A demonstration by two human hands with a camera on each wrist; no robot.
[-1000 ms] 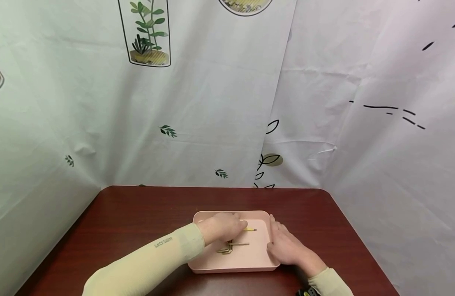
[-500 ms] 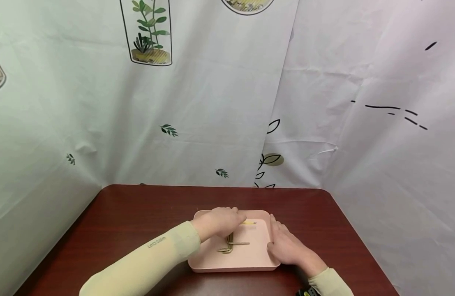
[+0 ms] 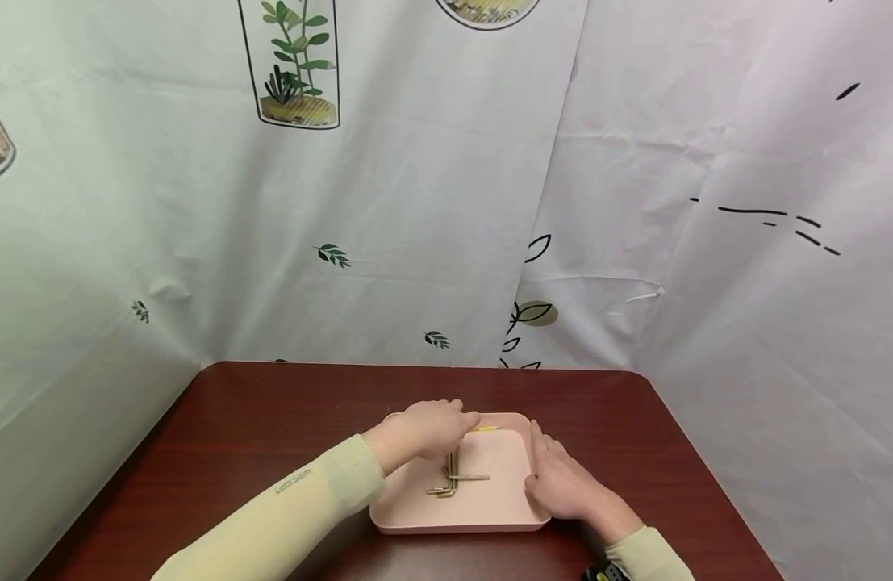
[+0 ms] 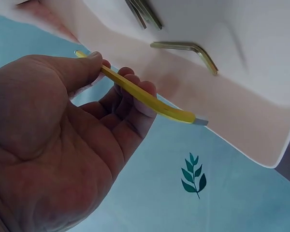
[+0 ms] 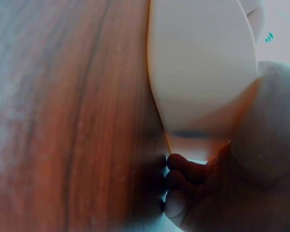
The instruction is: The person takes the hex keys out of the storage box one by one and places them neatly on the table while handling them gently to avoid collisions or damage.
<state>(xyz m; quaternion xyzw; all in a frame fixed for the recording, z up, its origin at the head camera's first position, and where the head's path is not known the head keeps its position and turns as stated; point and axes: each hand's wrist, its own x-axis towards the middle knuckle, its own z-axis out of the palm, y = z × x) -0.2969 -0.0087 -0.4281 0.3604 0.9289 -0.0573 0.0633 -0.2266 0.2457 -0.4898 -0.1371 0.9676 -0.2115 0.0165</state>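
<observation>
In the head view a shallow pink tray [image 3: 490, 512] lies on the table. My left hand [image 3: 424, 426] is over its far rim and pinches a yellow hex key [image 4: 171, 111] between thumb and fingers. The key's bent end has a grey tip, seen plainly in the left wrist view. Several brassy metal hex keys [image 3: 452, 484] lie in the tray below that hand, one [image 4: 186, 47] across the others. My right hand [image 3: 565, 482] holds the tray's right side, thumb at the rim and fingers along the outer wall. The tray's far left corner is partly hidden by my left hand.
The dark red-brown table [image 3: 286, 403] extends around the tray. White curtains [image 3: 417, 202] with plant prints hang behind the table and along both sides. A dark watch [image 3: 606, 571] is near my right sleeve.
My left hand has moved up and toward the tray's far rim, carrying the yellow hex key, so more of the metal keys show. My right hand stays at the tray's side.
</observation>
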